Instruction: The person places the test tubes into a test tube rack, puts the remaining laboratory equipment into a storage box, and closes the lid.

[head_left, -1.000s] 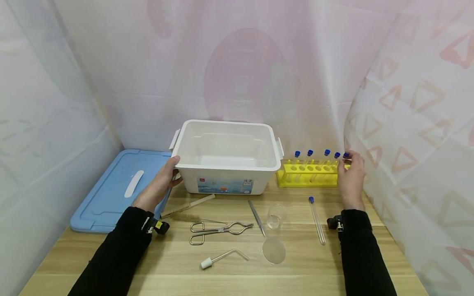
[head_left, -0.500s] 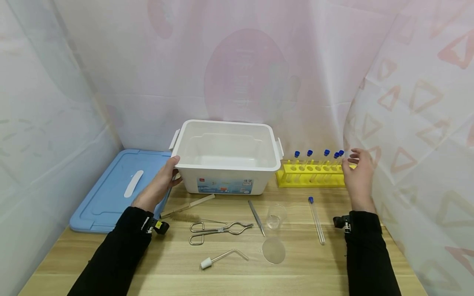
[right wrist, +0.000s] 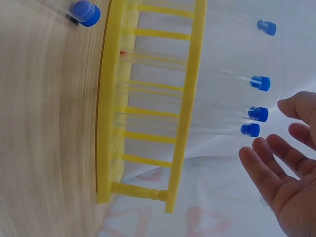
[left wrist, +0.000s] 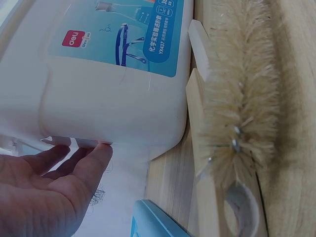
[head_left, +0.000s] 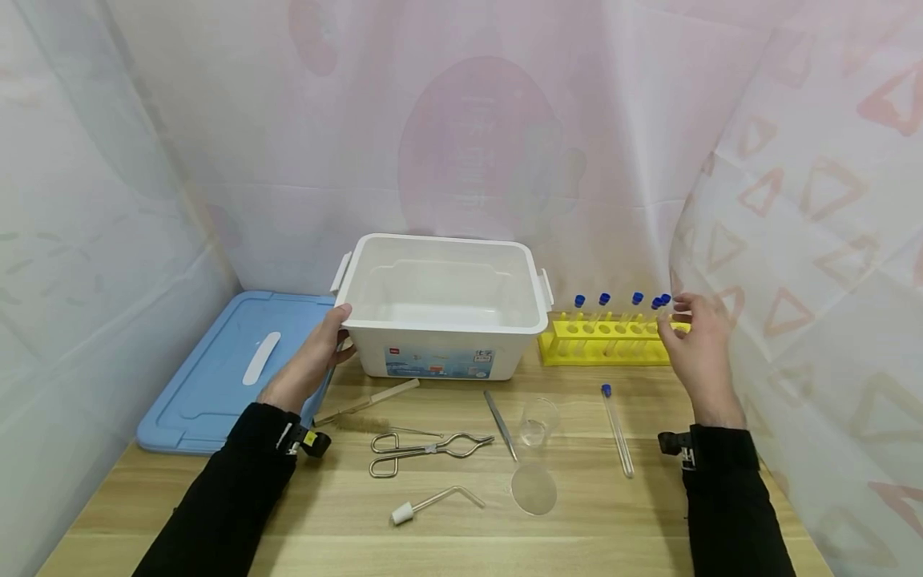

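At the left end of the white plastic storage box (head_left: 440,353), my left hand (head_left: 306,365) grips the front corner, thumb over the rim. The left wrist view shows its fingertips (left wrist: 103,148) against the end wall. My right hand (head_left: 695,344) hovers beside the right end of the yellow test tube rack (head_left: 606,357), fingers loosely bent and holding nothing. Several blue-capped test tubes (right wrist: 258,114) stand in the rack, some leaning. The right wrist view has the fingers close to the caps but apart from them. The rack's right end is partly hidden behind the hand in the head view.
A blue lid (head_left: 202,377) lies left. On the table are a test tube brush (left wrist: 242,89), crucible tongs (head_left: 429,450), tweezers (head_left: 500,425), a small beaker (head_left: 537,423), a clear round disc (head_left: 534,489), a bent glass tube with white stopper (head_left: 401,514), and a capped test tube (head_left: 617,437).
My right hand has let go of the rightmost test tube and moved a little right. That tube now leans left, its cap near its neighbour's. My left hand has stayed on the box.
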Demonstrator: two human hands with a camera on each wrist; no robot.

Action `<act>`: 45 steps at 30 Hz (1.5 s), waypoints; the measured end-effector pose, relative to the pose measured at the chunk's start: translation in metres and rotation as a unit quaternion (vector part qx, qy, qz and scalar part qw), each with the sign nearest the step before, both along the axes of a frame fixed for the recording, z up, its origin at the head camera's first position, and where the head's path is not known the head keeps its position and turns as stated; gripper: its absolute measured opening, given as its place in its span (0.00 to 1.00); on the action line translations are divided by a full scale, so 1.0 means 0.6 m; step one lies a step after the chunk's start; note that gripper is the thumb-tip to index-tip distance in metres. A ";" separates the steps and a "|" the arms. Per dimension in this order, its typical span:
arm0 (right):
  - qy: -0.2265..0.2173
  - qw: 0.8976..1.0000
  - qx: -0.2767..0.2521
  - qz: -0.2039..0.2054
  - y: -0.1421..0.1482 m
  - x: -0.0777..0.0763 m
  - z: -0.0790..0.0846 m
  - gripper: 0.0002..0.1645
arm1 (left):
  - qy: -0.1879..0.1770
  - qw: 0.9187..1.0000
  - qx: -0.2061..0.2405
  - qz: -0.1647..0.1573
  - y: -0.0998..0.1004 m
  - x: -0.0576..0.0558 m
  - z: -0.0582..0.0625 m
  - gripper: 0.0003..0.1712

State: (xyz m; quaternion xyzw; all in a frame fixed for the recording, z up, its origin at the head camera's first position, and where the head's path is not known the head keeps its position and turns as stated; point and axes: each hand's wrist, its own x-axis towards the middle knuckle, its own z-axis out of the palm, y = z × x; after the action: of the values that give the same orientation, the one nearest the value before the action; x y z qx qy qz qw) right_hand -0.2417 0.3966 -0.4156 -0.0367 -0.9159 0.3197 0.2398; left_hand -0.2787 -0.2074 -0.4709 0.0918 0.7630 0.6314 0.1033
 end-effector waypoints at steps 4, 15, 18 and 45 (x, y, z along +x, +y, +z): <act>-0.018 1.000 0.015 0.015 -0.013 0.012 0.006 0.30 | 0.000 1.000 0.001 -0.004 -0.001 0.000 0.000 0.52; -0.121 0.984 0.105 0.073 -0.036 0.032 0.019 0.31 | -0.001 1.000 0.005 -0.004 -0.001 0.000 0.001 0.52; -0.177 0.974 0.104 0.094 -0.042 0.034 0.021 0.34 | -0.002 1.000 0.003 -0.004 -0.001 0.000 0.001 0.52; -0.339 0.920 0.105 0.168 -0.067 0.018 -0.035 0.33 | 0.004 1.000 0.007 -0.013 -0.003 0.001 0.001 0.51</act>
State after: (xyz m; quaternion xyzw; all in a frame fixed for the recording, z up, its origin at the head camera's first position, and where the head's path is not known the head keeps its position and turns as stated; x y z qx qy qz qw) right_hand -0.2308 0.3566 -0.4366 0.0364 -0.9634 0.2255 -0.1399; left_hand -0.2779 -0.2091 -0.4705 0.1045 0.7580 0.6347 0.1075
